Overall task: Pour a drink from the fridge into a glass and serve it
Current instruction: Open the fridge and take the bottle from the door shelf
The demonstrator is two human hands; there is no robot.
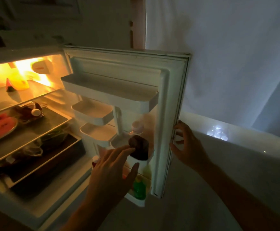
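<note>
At the lower door shelf: the dark-capped bottle (pixel 139 148) stands upright against the door's inner wall, and we judge it the drink to take.
Left hand: our left hand (pixel 112 170) has straight, spread fingers holding nothing; one fingertip touches or nearly touches the cap, we cannot tell which.
Direction: the bottle lies just ahead and to the right of these fingers, long axis vertical.
Right hand: our right hand (pixel 186 144) grips the outer edge of the fridge door (pixel 166 84), so the left is nearer.
Neighbours: a pale-capped bottle (pixel 137 126) stands just behind, a green bottle (pixel 139 189) and a red-capped one (pixel 95 160) nearer us.
Obstacle: the upper door shelf (pixel 109 90) overhangs, so the lift must likely tilt outward.
</note>
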